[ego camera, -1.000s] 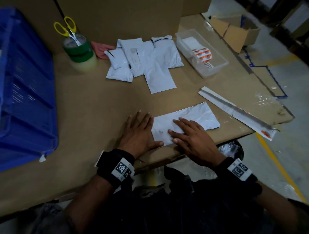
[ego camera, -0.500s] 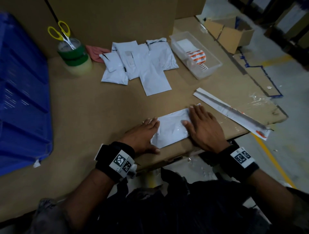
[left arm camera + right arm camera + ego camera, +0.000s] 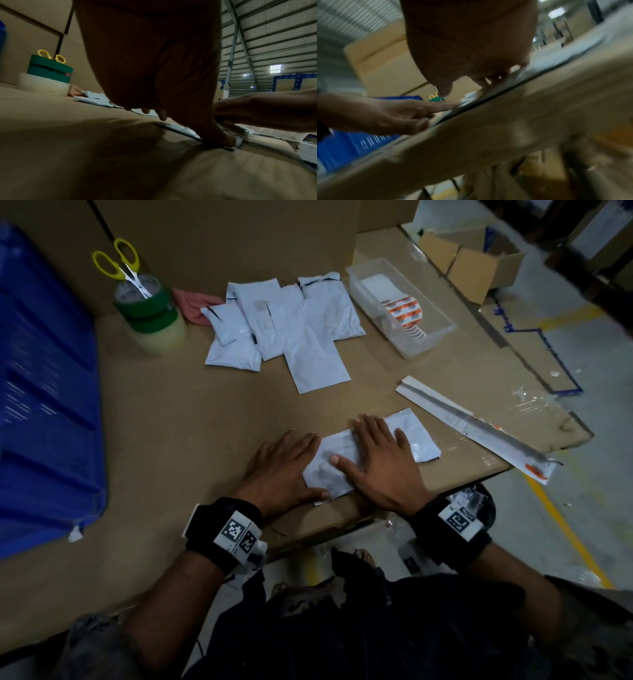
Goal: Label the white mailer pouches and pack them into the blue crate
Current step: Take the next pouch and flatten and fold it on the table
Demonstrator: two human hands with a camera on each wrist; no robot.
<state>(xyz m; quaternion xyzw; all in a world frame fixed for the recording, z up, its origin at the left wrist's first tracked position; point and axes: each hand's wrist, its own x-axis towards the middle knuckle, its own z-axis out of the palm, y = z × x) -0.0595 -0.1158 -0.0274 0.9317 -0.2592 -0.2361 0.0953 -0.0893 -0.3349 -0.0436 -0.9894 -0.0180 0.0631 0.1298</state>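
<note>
your right hand [image 3: 380, 463] is lying flat on the white mailer pouch [image 3: 416, 436], fingers straight and spread, palm pressing down on its middle. your left hand [image 3: 284, 470] is resting just beside it, to its left, fingers relaxed and nearly straight, with the thumb [image 3: 317, 494] lying across the pouch's near left corner at the table edge (in the left wrist view that thumb [image 3: 221, 136] is pressing the corner down). neither hand is curling round anything.

the pouch itself is lying flat on the cardboard-covered table [image 3: 191, 412], close to the near edge, and part of it is sticking out to the right of your right hand.

beyond your fingertips, well apart, a pile of white pouches [image 3: 291, 326] is overlapping on the table. far to the left of your left hand the blue crate [image 3: 44, 392] is standing. beyond it and to the left, yellow scissors [image 3: 125, 265] are sitting in a stack of tape rolls [image 3: 150, 316]. beyond your right hand a clear tray [image 3: 424, 337] is holding orange-striped labels [image 3: 404, 313], and a long white strip [image 3: 472, 422] is lying just to the right of that hand.
</note>
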